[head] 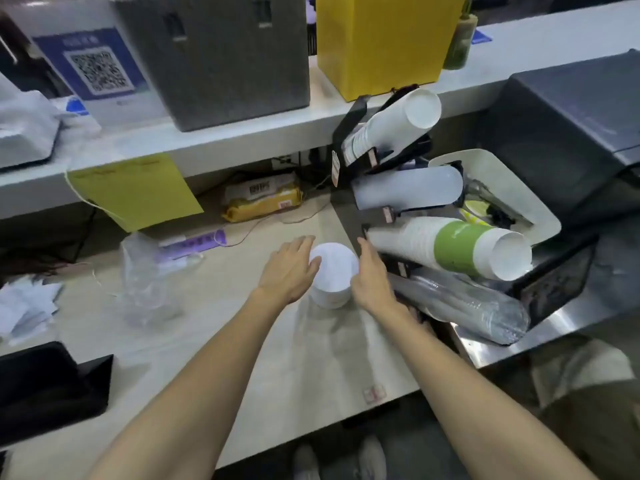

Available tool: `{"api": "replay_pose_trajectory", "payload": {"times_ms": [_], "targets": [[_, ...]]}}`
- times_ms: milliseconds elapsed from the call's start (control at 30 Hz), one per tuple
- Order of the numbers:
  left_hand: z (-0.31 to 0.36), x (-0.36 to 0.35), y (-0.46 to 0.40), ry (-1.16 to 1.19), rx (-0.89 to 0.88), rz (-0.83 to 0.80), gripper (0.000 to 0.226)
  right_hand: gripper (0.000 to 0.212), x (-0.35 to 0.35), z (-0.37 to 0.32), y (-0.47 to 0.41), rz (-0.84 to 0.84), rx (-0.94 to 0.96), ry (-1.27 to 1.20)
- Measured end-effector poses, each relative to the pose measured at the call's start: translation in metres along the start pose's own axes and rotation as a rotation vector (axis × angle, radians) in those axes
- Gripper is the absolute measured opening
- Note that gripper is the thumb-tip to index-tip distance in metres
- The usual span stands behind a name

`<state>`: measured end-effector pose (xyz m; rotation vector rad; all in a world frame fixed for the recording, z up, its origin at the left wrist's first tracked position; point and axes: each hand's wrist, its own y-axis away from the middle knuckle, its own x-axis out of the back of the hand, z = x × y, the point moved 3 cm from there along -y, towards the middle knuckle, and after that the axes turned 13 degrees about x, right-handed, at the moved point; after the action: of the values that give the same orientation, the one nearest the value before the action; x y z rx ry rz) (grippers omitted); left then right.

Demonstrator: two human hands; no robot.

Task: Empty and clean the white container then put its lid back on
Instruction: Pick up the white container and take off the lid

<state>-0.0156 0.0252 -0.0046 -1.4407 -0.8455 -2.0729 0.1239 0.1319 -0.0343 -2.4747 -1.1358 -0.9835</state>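
Note:
A round white container (333, 276) with its white lid on stands upright on the pale wooden counter (242, 341), near the middle. My left hand (290, 270) lies against its left side, fingers spread, thumb touching the lid's edge. My right hand (372, 275) presses against its right side, fingers pointing away from me. Both hands flank the container. Its contents are hidden by the lid.
A black rack of stacked cups (433, 244) stands just right of the container. A crumpled clear plastic bag (145, 275) lies to the left. Wet-wipe packs (263, 199) sit behind. A raised shelf holds a grey box (221, 60) and a yellow box (384, 39).

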Motion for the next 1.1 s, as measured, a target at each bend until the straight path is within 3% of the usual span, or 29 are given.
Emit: {"api": "replay_pose_trajectory", "payload": {"times_ms": [133, 367, 567, 900, 1000, 1100], "targets": [[0.002, -0.015, -0.003, 0.047, -0.001, -0.111, 0.072, 0.069, -0.006, 0.015, 0.004, -0.003, -0.162, -0.187], [0.008, -0.042, -0.005, 0.046, -0.001, -0.249, 0.102, 0.063, -0.017, 0.031, 0.007, 0.007, -0.241, -0.369], [0.008, -0.05, -0.005, -0.011, 0.043, -0.21, 0.097, 0.061, -0.023, 0.038, 0.007, 0.026, -0.27, -0.411], [-0.009, -0.055, 0.018, 0.059, 0.158, -0.232, 0.103, 0.06, -0.024, 0.029, 0.033, -0.089, -0.193, -0.439], [-0.018, -0.05, 0.024, 0.187, 0.241, -0.242, 0.103, 0.074, -0.024, 0.028, 0.034, -0.151, -0.124, -0.364], [-0.02, -0.039, 0.031, 0.312, 0.287, -0.255, 0.106, 0.11, -0.025, 0.016, 0.034, -0.247, -0.056, -0.324]]}}
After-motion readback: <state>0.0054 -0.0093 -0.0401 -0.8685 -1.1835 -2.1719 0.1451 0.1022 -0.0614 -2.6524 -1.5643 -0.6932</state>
